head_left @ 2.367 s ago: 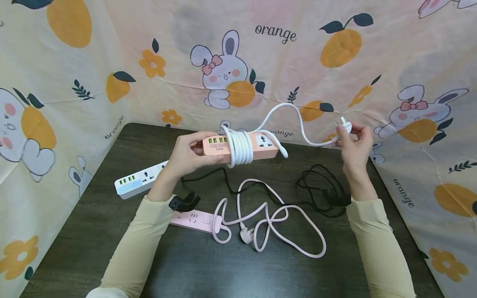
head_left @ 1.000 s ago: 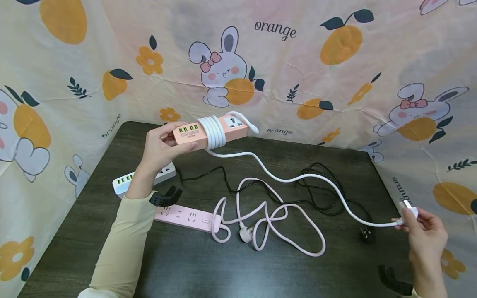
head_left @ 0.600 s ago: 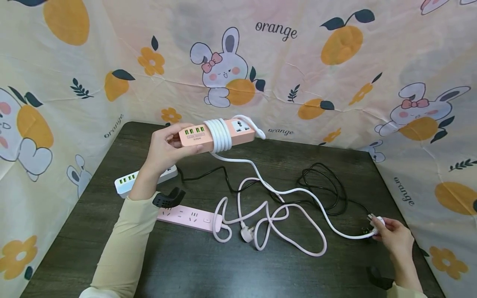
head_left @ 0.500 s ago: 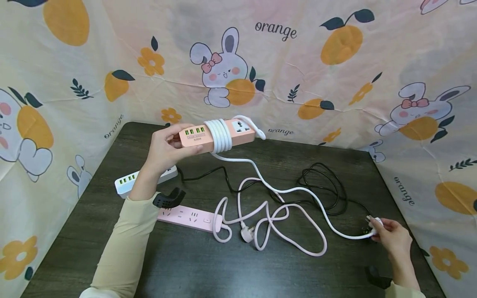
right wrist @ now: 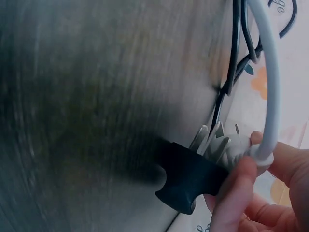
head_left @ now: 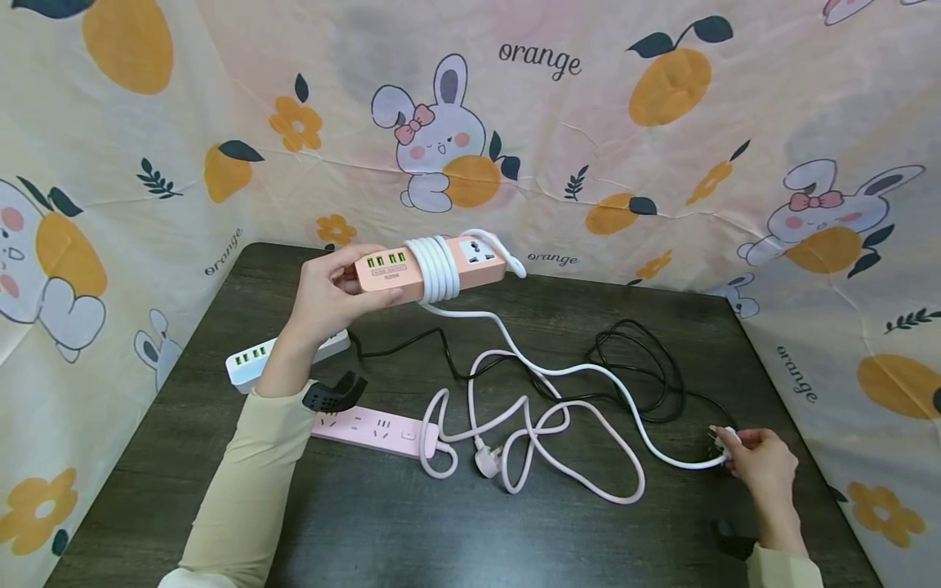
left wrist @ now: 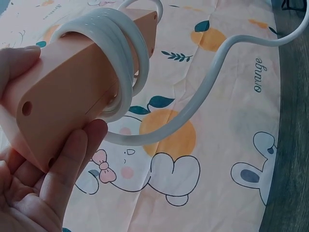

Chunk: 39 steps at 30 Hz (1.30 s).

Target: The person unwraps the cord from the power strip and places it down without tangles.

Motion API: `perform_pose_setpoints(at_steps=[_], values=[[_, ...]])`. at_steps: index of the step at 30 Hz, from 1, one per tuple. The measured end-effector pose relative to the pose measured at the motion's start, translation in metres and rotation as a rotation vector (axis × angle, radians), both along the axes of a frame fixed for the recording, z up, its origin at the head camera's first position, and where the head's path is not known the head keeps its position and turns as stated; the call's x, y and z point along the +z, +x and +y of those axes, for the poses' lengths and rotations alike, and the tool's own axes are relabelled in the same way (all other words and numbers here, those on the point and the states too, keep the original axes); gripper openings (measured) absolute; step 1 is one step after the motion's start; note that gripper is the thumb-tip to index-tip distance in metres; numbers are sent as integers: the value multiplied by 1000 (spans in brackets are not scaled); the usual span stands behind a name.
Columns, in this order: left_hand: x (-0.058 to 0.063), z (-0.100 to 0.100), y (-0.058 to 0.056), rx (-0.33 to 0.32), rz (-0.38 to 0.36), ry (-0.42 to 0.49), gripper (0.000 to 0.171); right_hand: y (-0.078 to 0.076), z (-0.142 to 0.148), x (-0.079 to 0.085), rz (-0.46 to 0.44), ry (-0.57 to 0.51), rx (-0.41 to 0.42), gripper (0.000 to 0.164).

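My left hand [head_left: 327,286] grips the left end of a peach power strip [head_left: 385,273], held above the table's back part. Several turns of its white cord [head_left: 439,268] wrap around the strip's middle. From there the cord hangs down and runs right across the table. Its white plug [head_left: 728,443] is pinched between the thumb and fingers of my right hand [head_left: 764,469], low over the table's right side. In the right wrist view a black plug [right wrist: 190,176] sits right beside the white plug's prongs [right wrist: 219,145]; whether they touch I cannot tell.
A white power strip [head_left: 250,365] lies at left, partly behind my left forearm. Nearer is a pink power strip [head_left: 375,430] with a loosely looped pink cord [head_left: 625,457] and plug [head_left: 488,461]. A tangled black cord [head_left: 647,343] lies at right. Patterned cloth [head_left: 559,147] hangs behind the table.
My right hand has carried the white plug out right, then down and back left beside the black plug. The free cord is longer and lies lower. My left hand has shifted left with the strip.
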<state>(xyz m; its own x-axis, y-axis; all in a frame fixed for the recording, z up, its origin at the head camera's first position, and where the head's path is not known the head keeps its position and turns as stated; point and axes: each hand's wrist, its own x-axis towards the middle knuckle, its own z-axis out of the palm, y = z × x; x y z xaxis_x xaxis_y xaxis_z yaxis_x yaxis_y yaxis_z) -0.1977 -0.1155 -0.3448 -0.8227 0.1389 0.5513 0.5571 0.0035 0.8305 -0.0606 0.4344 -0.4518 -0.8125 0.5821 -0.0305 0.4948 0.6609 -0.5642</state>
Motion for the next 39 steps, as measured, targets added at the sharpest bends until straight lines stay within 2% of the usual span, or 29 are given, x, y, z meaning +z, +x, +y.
perform_pose_setpoints(at_steps=[6,10,15,19,23,29,39], values=[[1,0,2,-2,-4,-9,43,-2,-4,5,-79,105,21,43],[1,1,5,-15,-24,-5,42,-2,-4,7,-141,131,18,49],[2,2,7,-20,-32,-12,43,-3,-8,11,-160,170,13,56],[3,3,7,-24,-27,-18,44,-5,-15,16,-72,204,14,50],[5,3,7,-25,-22,-21,45,-9,-26,22,47,210,57,43],[6,5,7,-23,-21,-25,44,-20,-43,35,119,214,136,35],[4,8,8,-16,-7,-35,43,-42,-93,53,310,237,358,25]])
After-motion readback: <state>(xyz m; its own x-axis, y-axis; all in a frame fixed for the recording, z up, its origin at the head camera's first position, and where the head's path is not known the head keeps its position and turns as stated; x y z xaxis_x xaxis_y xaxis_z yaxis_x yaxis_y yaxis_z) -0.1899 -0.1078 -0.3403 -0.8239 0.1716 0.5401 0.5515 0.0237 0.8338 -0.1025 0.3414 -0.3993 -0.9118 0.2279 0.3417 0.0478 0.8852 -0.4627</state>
